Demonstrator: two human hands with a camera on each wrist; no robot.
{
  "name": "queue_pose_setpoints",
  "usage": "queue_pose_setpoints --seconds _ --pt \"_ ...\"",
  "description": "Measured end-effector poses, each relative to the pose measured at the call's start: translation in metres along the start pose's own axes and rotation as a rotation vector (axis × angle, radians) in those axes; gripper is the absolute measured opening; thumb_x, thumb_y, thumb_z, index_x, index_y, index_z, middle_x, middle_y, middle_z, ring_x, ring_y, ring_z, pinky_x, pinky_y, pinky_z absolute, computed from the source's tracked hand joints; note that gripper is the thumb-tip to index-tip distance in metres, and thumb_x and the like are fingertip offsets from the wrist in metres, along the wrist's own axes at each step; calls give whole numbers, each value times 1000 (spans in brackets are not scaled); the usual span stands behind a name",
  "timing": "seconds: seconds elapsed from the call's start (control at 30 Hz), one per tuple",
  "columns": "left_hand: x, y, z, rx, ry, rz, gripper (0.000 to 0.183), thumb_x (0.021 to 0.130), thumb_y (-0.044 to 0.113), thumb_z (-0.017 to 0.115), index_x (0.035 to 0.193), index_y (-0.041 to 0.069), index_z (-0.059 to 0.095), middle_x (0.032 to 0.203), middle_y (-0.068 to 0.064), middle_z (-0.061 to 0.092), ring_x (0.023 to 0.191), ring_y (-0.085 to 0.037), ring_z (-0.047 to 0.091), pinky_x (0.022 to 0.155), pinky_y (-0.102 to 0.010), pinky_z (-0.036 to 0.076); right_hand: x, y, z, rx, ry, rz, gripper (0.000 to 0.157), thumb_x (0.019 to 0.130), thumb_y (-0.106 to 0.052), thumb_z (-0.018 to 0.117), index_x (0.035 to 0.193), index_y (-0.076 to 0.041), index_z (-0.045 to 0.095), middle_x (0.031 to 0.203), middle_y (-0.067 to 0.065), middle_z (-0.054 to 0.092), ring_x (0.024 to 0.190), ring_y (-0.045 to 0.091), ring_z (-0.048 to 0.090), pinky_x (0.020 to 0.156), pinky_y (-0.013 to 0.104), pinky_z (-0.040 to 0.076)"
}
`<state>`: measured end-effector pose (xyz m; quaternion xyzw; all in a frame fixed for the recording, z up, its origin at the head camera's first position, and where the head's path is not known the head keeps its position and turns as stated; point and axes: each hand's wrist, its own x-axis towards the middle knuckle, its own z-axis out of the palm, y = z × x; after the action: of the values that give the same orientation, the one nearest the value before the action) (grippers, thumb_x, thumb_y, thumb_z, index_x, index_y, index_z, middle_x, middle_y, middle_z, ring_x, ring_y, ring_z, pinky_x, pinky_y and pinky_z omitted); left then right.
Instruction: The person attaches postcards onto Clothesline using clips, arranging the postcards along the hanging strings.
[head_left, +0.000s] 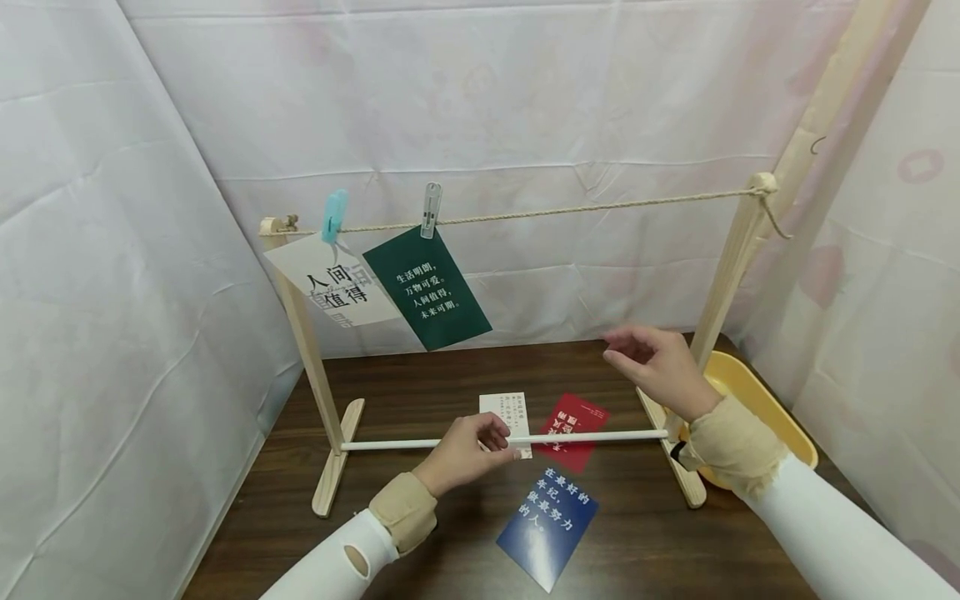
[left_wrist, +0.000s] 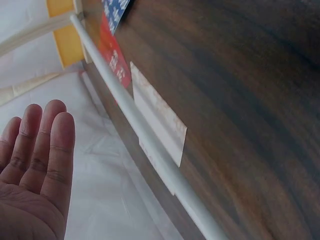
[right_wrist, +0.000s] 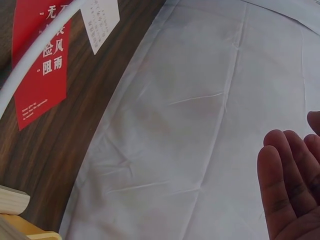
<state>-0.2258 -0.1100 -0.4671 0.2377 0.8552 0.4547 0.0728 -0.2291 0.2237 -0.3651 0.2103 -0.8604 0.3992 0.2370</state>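
Observation:
My left hand (head_left: 468,450) is at the white rod (head_left: 600,436), overlapping a small white card (head_left: 504,404) in the head view. Its fingers are loose and straight in the left wrist view, holding nothing. My right hand (head_left: 660,367) is raised near the right post, palm inward, fingers relaxed and nothing between them. On the table beside the white card lie a red card (head_left: 581,412) and a blue card (head_left: 547,529). A light-blue clothespin (head_left: 334,217) clips a white lettered card (head_left: 318,271) to the rope (head_left: 585,208); a clear clothespin (head_left: 431,212) holds a dark green card (head_left: 427,287).
A wooden frame with a left post (head_left: 303,333) and right post (head_left: 723,275) carries the rope. Behind the right foot sits a yellow basin (head_left: 765,408). White cloth (head_left: 480,100) surrounds the dark wooden table (head_left: 645,542) at the back and sides.

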Motion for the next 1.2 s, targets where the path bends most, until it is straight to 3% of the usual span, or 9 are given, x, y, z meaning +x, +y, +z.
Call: queue_pose_setpoints --seconds 0.37,0.6,0.77,1.0,1.2 --pt "-3 -6 12 79 -64 12 33 91 29 90 107 6 73 93 4 74 82 -5 65 78 -23 57 -18 14 -2 18 -11 65 16 96 1 79 112 2 77 98 16 80 77 -5 66 68 14 54" --pt "-6 -10 20 126 -110 20 39 91 34 89 111 4 73 100 -9 79 82 -3 67 80 -25 58 -29 18 -7 -8 -13 80 17 95 0 81 111 0 77 97 14 81 77 -4 65 69 14 54" --pt "-7 -12 27 179 -131 27 40 92 35 89 112 5 73 106 -10 78 88 -9 70 84 -27 59 -35 21 -10 -30 -19 86 17 95 -2 82 111 -1 78 97 13 81 76 -3 65 69 16 55" --pt "-9 -10 37 324 -134 37 39 90 42 89 107 10 75 105 -3 78 89 -7 69 84 -28 60 -44 24 -13 -10 -24 87 17 96 1 80 112 1 77 96 14 81 74 -3 66 66 17 56" --pt "-9 -3 46 490 -157 39 49 89 51 87 116 11 76 113 -2 79 100 -11 72 89 -33 62 -48 26 -15 -5 -20 95 15 95 1 81 110 0 78 93 13 81 75 -4 67 66 16 56"
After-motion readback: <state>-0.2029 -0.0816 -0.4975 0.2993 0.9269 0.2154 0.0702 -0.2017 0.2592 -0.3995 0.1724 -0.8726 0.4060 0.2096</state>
